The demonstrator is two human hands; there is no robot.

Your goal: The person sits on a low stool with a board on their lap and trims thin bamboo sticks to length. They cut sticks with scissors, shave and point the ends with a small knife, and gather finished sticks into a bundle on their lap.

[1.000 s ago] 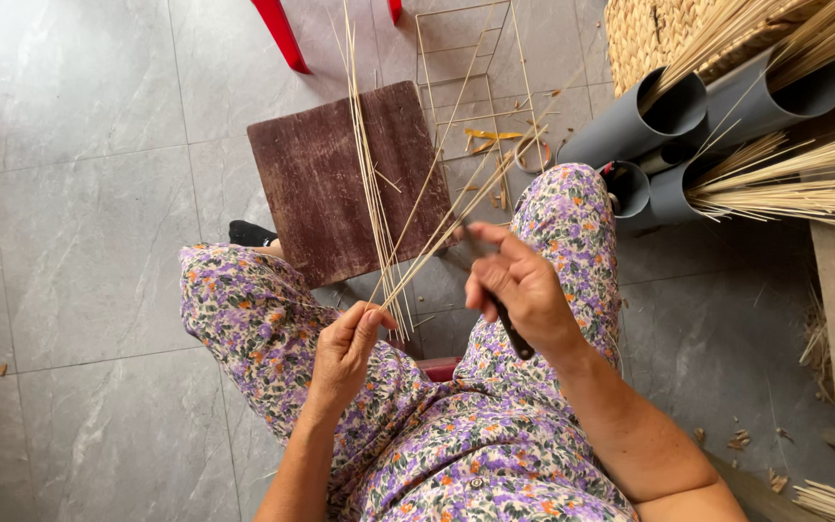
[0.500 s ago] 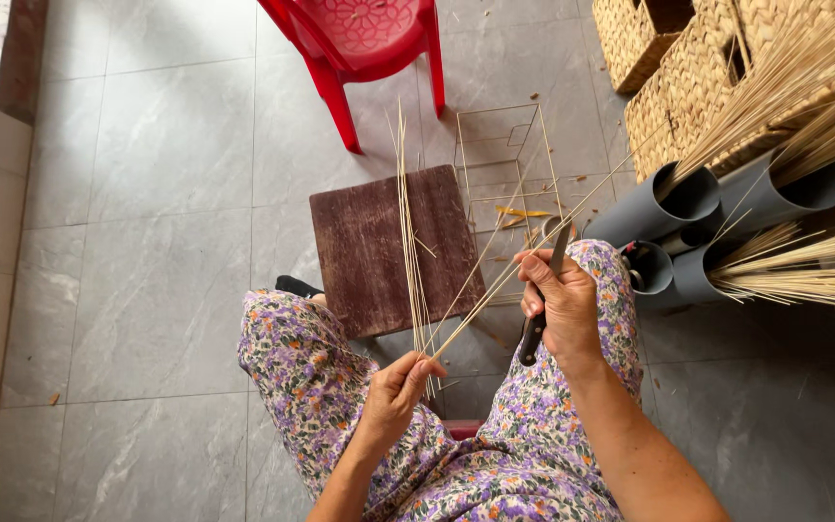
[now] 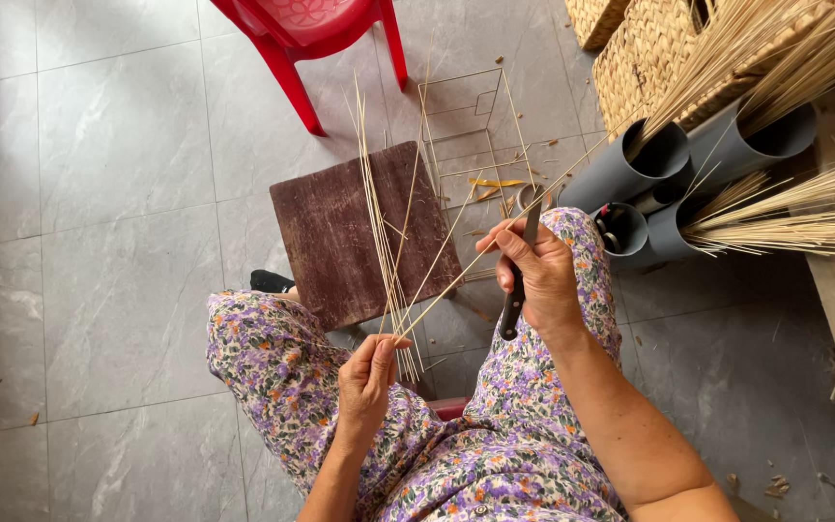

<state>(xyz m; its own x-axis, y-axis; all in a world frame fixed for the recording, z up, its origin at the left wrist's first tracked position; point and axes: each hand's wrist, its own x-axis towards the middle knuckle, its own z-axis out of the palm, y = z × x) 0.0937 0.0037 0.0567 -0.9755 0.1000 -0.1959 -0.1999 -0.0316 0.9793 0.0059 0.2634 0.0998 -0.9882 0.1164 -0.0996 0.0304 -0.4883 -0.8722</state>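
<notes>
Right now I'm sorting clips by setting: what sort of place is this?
Probably a home craft workspace on a tiled floor: grey tubes stuffed with thin sticks, woven baskets, and the left hand gripping a stick bundle.

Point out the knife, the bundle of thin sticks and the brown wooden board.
knife (image 3: 514,302): head view, on its dark handle below the right hand.
bundle of thin sticks (image 3: 376,222): head view, mid-length over the board.
brown wooden board (image 3: 331,237): head view, bare left part.

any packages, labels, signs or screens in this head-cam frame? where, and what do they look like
No labels, signs or screens show. Containers only:
Grey tubes: upper right on the floor, round, open-ended, holding pale thin sticks.
Woven baskets: top right behind the tubes, boxy, tan.
Wire frame: top centre on the floor, open box shape, thin pale rods.
</notes>
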